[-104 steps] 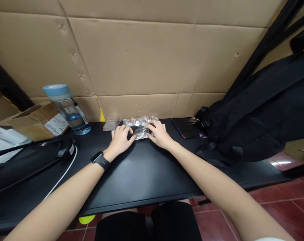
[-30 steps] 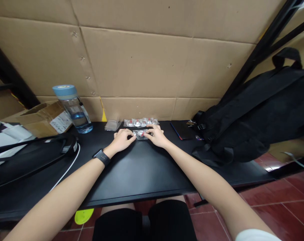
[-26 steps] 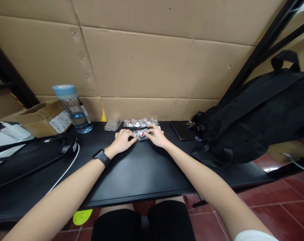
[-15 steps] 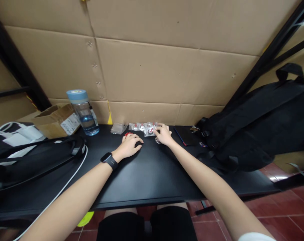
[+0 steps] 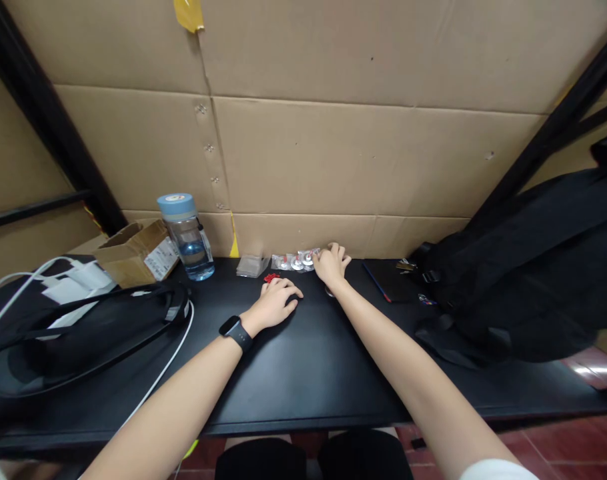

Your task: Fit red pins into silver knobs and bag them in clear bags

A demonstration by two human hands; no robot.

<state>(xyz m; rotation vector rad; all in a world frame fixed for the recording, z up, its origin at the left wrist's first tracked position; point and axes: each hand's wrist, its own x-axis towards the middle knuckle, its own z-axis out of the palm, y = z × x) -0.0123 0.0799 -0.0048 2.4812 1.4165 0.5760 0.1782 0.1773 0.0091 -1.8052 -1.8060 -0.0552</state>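
A row of small clear packets (image 5: 294,261), each with a red and silver piece inside, lies at the back of the black table (image 5: 303,373) against the cardboard wall. My right hand (image 5: 331,264) is at the right end of that row, fingers curled down onto the last packet. My left hand (image 5: 278,301), with a black watch on its wrist, lies palm down on the table a little nearer to me, fingers loosely spread and holding nothing. A few tiny red pieces (image 5: 271,277) sit just beyond its fingertips. A small stack of empty clear bags (image 5: 252,265) lies left of the row.
A blue-capped water bottle (image 5: 186,237) and an open cardboard box (image 5: 136,250) stand at the back left. A black bag (image 5: 83,327) and white cable (image 5: 156,377) fill the left side. A dark flat case (image 5: 391,280) and a large black backpack (image 5: 523,267) lie to the right.
Both hands held one packet between them; my right hand has carried it back to the right end of the row. My left hand has let go and rests on the table. The view tilted up.
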